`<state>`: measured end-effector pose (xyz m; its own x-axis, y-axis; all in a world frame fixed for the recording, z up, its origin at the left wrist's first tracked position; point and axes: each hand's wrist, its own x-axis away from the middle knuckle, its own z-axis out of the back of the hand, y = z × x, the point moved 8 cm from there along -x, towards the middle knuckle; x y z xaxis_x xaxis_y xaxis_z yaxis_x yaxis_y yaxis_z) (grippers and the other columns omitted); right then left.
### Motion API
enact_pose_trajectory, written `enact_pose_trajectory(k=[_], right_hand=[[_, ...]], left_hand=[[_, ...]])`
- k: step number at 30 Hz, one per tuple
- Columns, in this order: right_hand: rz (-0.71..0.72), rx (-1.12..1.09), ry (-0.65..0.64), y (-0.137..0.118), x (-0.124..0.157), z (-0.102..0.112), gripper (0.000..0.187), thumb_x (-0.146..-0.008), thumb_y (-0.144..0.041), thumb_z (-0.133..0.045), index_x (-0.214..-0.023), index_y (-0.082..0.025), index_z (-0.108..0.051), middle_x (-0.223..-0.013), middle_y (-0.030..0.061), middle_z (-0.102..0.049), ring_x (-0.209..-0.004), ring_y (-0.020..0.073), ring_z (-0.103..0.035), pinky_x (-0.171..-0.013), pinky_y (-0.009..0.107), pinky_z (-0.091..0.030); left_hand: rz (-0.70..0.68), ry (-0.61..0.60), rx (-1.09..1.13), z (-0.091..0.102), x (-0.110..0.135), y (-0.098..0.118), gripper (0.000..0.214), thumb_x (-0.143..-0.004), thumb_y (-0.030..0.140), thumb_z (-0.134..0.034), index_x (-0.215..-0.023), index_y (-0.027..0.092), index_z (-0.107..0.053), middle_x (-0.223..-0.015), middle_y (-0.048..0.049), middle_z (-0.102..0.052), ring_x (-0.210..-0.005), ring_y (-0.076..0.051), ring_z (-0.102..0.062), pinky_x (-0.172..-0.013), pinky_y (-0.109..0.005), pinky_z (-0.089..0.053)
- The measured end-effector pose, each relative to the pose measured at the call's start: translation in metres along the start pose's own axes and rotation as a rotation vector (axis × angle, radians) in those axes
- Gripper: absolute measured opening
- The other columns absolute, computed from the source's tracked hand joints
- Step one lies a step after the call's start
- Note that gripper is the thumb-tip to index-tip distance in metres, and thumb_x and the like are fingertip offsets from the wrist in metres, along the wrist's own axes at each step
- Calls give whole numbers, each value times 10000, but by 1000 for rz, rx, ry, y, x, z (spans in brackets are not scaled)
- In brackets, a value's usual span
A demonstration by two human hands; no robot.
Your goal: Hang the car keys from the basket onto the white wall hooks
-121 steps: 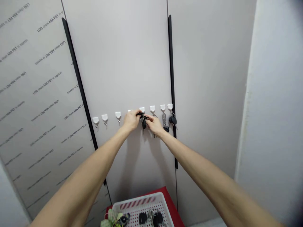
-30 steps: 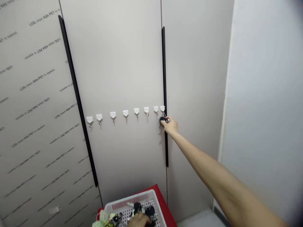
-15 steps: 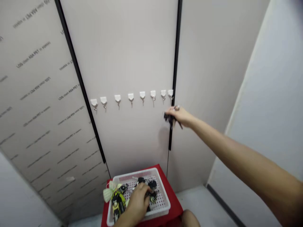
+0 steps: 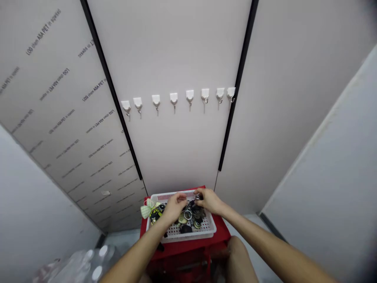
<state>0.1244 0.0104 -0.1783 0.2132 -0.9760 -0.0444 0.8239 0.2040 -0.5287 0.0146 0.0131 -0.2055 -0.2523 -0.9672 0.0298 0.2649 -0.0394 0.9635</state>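
Observation:
A white plastic basket [image 4: 188,237] holds a jumble of keys and key rings, with a large metal ring [image 4: 187,215] and a round brass-coloured tag [image 4: 182,218] among them. Over its middle is my left hand [image 4: 174,208], thumb and fingers pinched together; what they hold, if anything, is too small to make out. At the basket's back right, my right hand [image 4: 209,200] curls its fingers around a dark bunch of keys [image 4: 199,197]. A pale checked bow [image 4: 147,209] and a yellow-green and black key fob [image 4: 154,215] lie at the left end.
Several white adhesive hooks [image 4: 190,95] run in a row across the light wall panel [image 4: 179,149], between two black strips. Red cloth [image 4: 182,251] covers the stand under the basket. Clear plastic bottles [image 4: 100,261] stand on the floor at lower left.
My right hand has come down from below the rightmost hooks to the basket, with the dark bunch. My left hand has lifted slightly from the basket's contents. The view has shifted.

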Motion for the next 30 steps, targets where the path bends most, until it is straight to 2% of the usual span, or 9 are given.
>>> enact_pose_trajectory(k=[3,6,10,12,14,16,18,24,30], right_hand=[[21,-6,-18,-7,1,-6,324,-546,-250,-503,-859,-175,-539,-763,47,-584,-688,151,-512,-610,232,-350],[26,-174,53,-16,-6,6,286,-583,-340,-472,-790,-156,-543,-761,57,-579,-688,149,-511,-619,246,-354],[-68,-834,69,-29,-26,37,438,-648,-529,-274,-480,-152,-421,-460,-4,-475,-431,87,-443,-435,216,-330],[-15,-1164,-21,-50,-34,52,504,-641,-588,-183,-401,-161,-304,-363,-46,-354,-317,52,-334,-360,192,-270],[89,-1332,-136,-73,-38,65,535,-634,-613,-136,-367,-159,-233,-326,-61,-272,-276,38,-252,-329,182,-220],[147,-1382,-224,-88,-38,71,547,-632,-620,-119,-357,-158,-218,-318,-60,-249,-269,35,-221,-319,178,-189],[155,-1385,-280,-95,-36,71,550,-629,-624,-116,-354,-159,-219,-315,-59,-244,-270,34,-207,-315,176,-172],[131,-1379,-320,-98,-32,60,559,-633,-624,-85,-350,-160,-219,-301,-58,-228,-271,34,-187,-317,176,-163],[108,-1346,-314,-99,-33,58,558,-618,-637,-54,-359,-164,-196,-301,-59,-224,-278,34,-179,-315,177,-166]], left_hand=[[79,6,133,3,-1,1,155,-600,187,-460,-736,115,-475,-640,2,-503,-589,-73,-454,-559,-196,-348],[128,-6,302,9,-3,9,228,-602,313,-469,-725,121,-467,-610,11,-503,-539,-65,-457,-506,-185,-330],[140,-73,527,22,-13,44,428,-628,535,-307,-515,130,-385,-430,28,-433,-372,-42,-389,-391,-167,-257],[101,-126,585,28,-19,72,499,-627,593,-203,-436,145,-309,-340,46,-341,-296,-28,-297,-345,-161,-184],[32,-209,618,29,-22,102,530,-625,614,-130,-401,153,-263,-304,49,-280,-270,-24,-236,-332,-163,-134],[-24,-280,623,28,-22,124,544,-626,618,-83,-386,157,-247,-294,45,-260,-264,-25,-219,-332,-166,-117],[-49,-310,606,25,-21,134,553,-622,622,-59,-383,159,-245,-292,44,-254,-262,-24,-208,-333,-167,-113],[-49,-333,550,20,-20,129,574,-602,636,-28,-384,157,-256,-286,45,-257,-254,-17,-201,-336,-166,-106],[-51,-319,516,25,-19,130,582,-601,635,-19,-377,152,-255,-289,48,-252,-256,-8,-209,-343,-156,-119]])
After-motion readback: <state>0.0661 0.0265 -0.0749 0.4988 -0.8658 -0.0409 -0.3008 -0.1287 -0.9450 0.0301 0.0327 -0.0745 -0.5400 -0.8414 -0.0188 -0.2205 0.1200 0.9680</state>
